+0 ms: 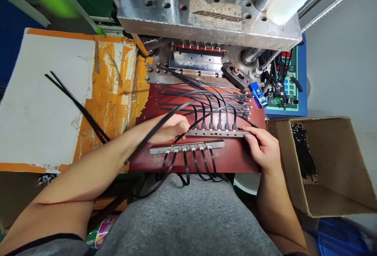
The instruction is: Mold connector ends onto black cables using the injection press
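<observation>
Unclear blue handwriting (pixel 194 66) beyond metal bar (pixel 223 134)

The left forearm (pixel 118 156) slants toward two o'clock, the left hand (pixel 169 128) curled, its thumb (pixel 179 127) uppermost; the right forearm (pixel 277 197) points toward eleven o'clock, the right hand (pixel 265 148) pinching between thumb (pixel 251 142) and forefinger (pixel 255 131)

A packet (pixel 258 95) lies at the far right corner of the worktop (pixel 240 158); a box (pixel 338 158) flanks the right edge, a board (pixel 44 95) the left.
</observation>
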`<action>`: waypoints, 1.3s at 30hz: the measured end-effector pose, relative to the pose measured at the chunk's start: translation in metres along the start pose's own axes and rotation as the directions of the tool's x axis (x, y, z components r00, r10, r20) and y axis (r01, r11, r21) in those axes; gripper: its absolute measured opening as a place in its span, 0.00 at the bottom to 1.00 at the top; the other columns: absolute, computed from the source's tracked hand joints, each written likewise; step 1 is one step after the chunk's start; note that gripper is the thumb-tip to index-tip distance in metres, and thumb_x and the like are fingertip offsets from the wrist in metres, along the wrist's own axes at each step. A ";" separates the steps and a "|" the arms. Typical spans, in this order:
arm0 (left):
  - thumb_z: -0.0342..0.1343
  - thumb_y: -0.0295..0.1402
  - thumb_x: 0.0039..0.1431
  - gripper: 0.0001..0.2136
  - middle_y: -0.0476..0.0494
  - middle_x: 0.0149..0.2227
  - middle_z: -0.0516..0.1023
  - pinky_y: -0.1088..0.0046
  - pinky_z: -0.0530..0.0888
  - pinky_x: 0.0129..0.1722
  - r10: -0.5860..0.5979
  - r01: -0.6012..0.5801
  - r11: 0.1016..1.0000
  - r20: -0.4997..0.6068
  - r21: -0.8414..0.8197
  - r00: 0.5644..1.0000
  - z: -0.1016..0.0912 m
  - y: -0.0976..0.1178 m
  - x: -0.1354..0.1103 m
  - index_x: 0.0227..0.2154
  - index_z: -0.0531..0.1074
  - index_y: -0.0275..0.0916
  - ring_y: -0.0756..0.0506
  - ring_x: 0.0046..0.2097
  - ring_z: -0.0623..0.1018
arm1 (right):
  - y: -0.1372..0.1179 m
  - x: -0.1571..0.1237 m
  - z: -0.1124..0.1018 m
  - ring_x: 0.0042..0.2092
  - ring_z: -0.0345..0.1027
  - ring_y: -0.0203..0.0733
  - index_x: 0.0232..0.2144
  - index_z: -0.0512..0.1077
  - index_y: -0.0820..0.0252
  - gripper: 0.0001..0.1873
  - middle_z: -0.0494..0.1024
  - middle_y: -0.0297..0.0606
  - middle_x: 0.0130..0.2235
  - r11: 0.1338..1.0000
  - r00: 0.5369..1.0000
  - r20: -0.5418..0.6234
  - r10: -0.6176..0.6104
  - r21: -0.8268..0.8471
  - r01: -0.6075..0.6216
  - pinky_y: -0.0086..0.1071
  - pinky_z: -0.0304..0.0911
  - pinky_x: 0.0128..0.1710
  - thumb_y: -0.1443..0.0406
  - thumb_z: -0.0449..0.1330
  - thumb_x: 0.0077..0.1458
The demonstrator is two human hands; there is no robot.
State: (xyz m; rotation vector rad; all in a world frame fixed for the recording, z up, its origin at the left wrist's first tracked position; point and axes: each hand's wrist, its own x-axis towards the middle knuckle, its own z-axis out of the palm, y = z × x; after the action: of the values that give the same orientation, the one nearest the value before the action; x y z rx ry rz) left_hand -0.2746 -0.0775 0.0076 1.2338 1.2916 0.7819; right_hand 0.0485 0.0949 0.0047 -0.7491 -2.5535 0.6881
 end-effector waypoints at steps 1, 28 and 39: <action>0.36 0.69 0.56 0.41 0.41 0.31 0.75 0.73 0.65 0.28 0.002 -0.002 1.000 0.012 0.022 1.000 -0.001 0.001 0.000 0.37 0.74 0.32 0.48 0.29 0.70 | 0.000 0.000 0.000 0.41 0.75 0.44 0.46 0.76 0.53 0.11 0.81 0.37 0.43 1.000 1.000 -0.001 0.000 0.001 0.000 0.39 0.67 0.43 0.65 0.57 0.63; 0.53 0.41 0.62 0.13 0.48 0.32 0.77 0.75 0.64 0.32 -0.062 0.087 0.964 -0.104 0.253 0.993 0.008 0.010 -0.001 0.36 0.75 0.36 0.51 0.31 0.72 | 0.000 -0.002 0.001 0.43 0.75 0.47 0.48 0.75 0.52 0.12 0.81 0.39 0.45 1.000 1.000 -0.018 -0.004 0.016 0.004 0.43 0.68 0.44 0.65 0.59 0.62; 0.54 0.39 0.63 0.12 0.48 0.33 0.77 0.75 0.63 0.32 0.021 0.011 0.940 -0.089 0.342 0.996 0.004 0.009 -0.004 0.37 0.76 0.36 0.51 0.32 0.72 | -0.015 0.032 -0.013 0.48 0.71 0.48 0.43 0.76 0.54 0.10 0.77 0.41 0.46 0.998 0.999 0.029 -0.022 0.053 0.020 0.44 0.67 0.49 0.59 0.61 0.61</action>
State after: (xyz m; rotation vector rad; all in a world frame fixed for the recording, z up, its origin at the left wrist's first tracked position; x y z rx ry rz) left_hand -0.2697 -0.0801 0.0162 1.4908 1.5470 0.6385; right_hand 0.0239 0.1068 0.0303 -0.6992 -2.5554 0.7616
